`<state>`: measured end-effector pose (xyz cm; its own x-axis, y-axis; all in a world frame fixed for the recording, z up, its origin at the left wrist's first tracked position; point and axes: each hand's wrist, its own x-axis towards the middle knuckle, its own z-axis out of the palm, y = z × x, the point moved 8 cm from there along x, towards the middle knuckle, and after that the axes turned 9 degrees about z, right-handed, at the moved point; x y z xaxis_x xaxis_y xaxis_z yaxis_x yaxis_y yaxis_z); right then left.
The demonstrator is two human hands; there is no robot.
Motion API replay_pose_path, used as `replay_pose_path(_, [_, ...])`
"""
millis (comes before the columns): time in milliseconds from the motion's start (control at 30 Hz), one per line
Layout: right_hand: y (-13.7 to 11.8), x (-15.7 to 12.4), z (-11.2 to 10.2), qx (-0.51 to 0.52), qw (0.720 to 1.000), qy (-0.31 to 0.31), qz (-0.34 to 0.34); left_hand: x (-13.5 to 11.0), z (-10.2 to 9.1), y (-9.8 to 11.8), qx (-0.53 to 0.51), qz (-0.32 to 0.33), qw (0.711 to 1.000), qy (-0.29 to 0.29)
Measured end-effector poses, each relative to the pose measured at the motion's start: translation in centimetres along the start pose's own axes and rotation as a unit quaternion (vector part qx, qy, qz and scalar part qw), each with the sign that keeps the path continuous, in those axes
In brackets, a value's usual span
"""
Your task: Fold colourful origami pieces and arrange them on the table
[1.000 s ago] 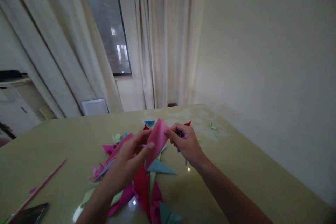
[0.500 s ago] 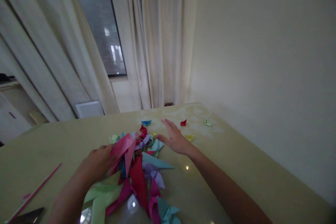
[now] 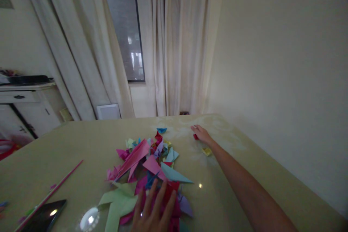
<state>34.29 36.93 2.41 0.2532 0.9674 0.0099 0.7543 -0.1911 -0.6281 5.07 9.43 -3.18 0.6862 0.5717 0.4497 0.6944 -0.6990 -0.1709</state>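
Observation:
Folded paper pieces in pink, red, purple, blue and green make up a loose origami pile (image 3: 138, 154) on the table. My left hand (image 3: 154, 204) lies over the near side of it, fingers spread on red and magenta paper, with nothing gripped. Far to the right, my right hand (image 3: 201, 133) reaches out low over the table, its fingers pointing left. A small red paper boat (image 3: 195, 137) is right beside it, partly covered by the hand. Closer to me, a yellow paper boat (image 3: 207, 151) sits by the right wrist. One blue paper boat (image 3: 161, 130) stands behind the pile.
At the left lie a long pink stick (image 3: 62, 185) and a dark phone-like slab (image 3: 46, 215). A round, shiny clear disc (image 3: 89, 219) is near the pile. The glossy table (image 3: 103, 134) ends at curtains (image 3: 182, 50) and a wall (image 3: 280, 61). A white cabinet (image 3: 40, 107) stands beyond.
My right hand has reached farther out to the red boat; the pale green boat no longer shows. My left hand has moved off the pink paper, toward me and right. The view has turned left.

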Motion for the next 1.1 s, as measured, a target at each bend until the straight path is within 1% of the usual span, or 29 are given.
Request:
replay_pose_path(33, [-2.0,0.0,2.0,0.003,0.999,-0.026,-0.028,0.6,0.1,1.4,0.029,-0.016,0.999,0.033])
replay_pose_path(67, [-4.1,-0.3,4.0,0.006,0.997,-0.053,-0.058,1.5,-0.1,3.0,0.05,-0.016,0.996,0.073])
replay_pose_path(133, [-8.6,-1.8,7.8,0.01,0.986,-0.106,-0.126,3.4,-0.8,6.2,0.061,0.028,0.983,0.173])
replay_pose_path(167, [-10.9,-2.9,9.6,0.011,0.977,-0.134,-0.163,4.2,-1.1,7.6,0.058,0.064,0.974,0.211])
replay_pose_path(200, [-13.0,-4.2,11.1,0.012,0.966,-0.16,-0.2,4.9,-1.2,8.7,0.054,0.098,0.966,0.234])
replay_pose_path(233, [-15.0,-5.7,12.5,0.013,0.954,-0.186,-0.235,5.6,-1.1,9.3,0.051,0.122,0.962,0.238])
replay_pose_path(267, [-16.7,-7.0,13.5,0.015,0.94,-0.21,-0.268,6.1,-0.9,9.5,0.047,0.14,0.964,0.222])
replay_pose_path(300, [-18.1,-8.3,14.2,0.018,0.927,-0.228,-0.297,6.6,-0.6,9.2,0.039,0.149,0.969,0.191])
replay_pose_path(333, [-19.1,-9.3,14.3,0.021,0.916,-0.24,-0.321,6.9,-0.2,8.6,0.026,0.149,0.977,0.15])
replay_pose_path(367, [-19.7,-10.0,14.1,0.024,0.908,-0.244,-0.34,7.2,0.1,7.6,0.007,0.141,0.985,0.103])
replay_pose_path(433, [-19.3,-10.2,12.2,0.03,0.905,-0.229,-0.356,7.2,0.6,4.7,-0.035,0.107,0.994,0.003])
replay_pose_path(467, [-18.4,-9.8,10.7,0.032,0.911,-0.212,-0.353,7.2,0.7,2.9,-0.05,0.079,0.995,-0.039])
replay_pose_path(533, [-15.2,-8.6,7.2,0.027,0.931,-0.166,-0.324,6.9,0.8,-1.0,-0.054,0.02,0.994,-0.097])
replay_pose_path(567, [-13.1,-8.0,5.4,0.02,0.944,-0.14,-0.299,6.8,0.7,-2.9,-0.046,-0.004,0.993,-0.112])
replay_pose_path(633, [-8.2,-7.2,2.1,-0.004,0.967,-0.093,-0.236,6.7,0.7,-6.0,-0.011,-0.05,0.991,-0.12])
replay_pose_path(667, [-5.6,-7.2,0.8,-0.017,0.977,-0.072,-0.202,6.6,0.6,-7.1,0.012,-0.069,0.991,-0.114])
replay_pose_path(700, [-3.1,-7.4,-0.2,-0.031,0.984,-0.055,-0.168,6.5,0.6,-7.6,0.034,-0.082,0.991,-0.105])
replay_pose_path(733, [-0.9,-7.9,-0.8,-0.044,0.988,-0.044,-0.138,6.5,0.5,-7.6,0.05,-0.085,0.991,-0.092])
replay_pose_path(767, [1.0,-8.6,-1.1,-0.056,0.991,-0.04,-0.113,6.4,0.4,-6.9,0.06,-0.076,0.992,-0.077])
replay_pose_path(800, [2.6,-9.4,-0.9,-0.066,0.992,-0.044,-0.095,6.2,0.2,-5.8,0.064,-0.056,0.995,-0.06])
replay_pose_path(833, [3.6,-10.3,-0.5,-0.074,0.992,-0.053,-0.084,5.8,-0.1,-4.5,0.066,-0.032,0.996,-0.04])
replay_pose_path(867, [4.1,-11.2,0.2,-0.079,0.991,-0.065,-0.082,5.2,-0.7,-3.2,0.069,-0.01,0.997,-0.018])
replay_pose_path(900, [4.2,-12.1,1.0,-0.08,0.99,-0.08,-0.087,4.3,-1.4,-2.2,0.073,0.006,0.997,0.005])
replay_pose_path(933, [3.7,-12.9,2.0,-0.079,0.987,-0.095,-0.099,3.1,-2.1,-1.6,0.08,0.013,0.996,0.025])
replay_pose_path(967, [2.9,-13.5,3.1,-0.075,0.984,-0.11,-0.115,1.5,-2.8,-1.6,0.086,0.007,0.995,0.04])
replay_pose_path(1000, [1.8,-14.1,4.2,-0.068,0.981,-0.124,-0.133,-0.4,-3.3,-2.2,0.09,-0.013,0.995,0.05])
replay_pose_path(1033, [0.4,-14.5,5.4,-0.059,0.977,-0.138,-0.151,-2.6,-3.7,-3.4,0.09,-0.048,0.993,0.052])
replay_pose_path(1067, [-1.1,-14.8,6.6,-0.049,0.973,-0.15,-0.168,-5.1,-3.9,-5.1,0.085,-0.108,0.989,0.047])
replay_pose_path(1100, [-2.8,-15.0,7.8,-0.038,0.969,-0.161,-0.183,-7.9,-3.9,-7.2,0.075,-0.183,0.979,0.047])
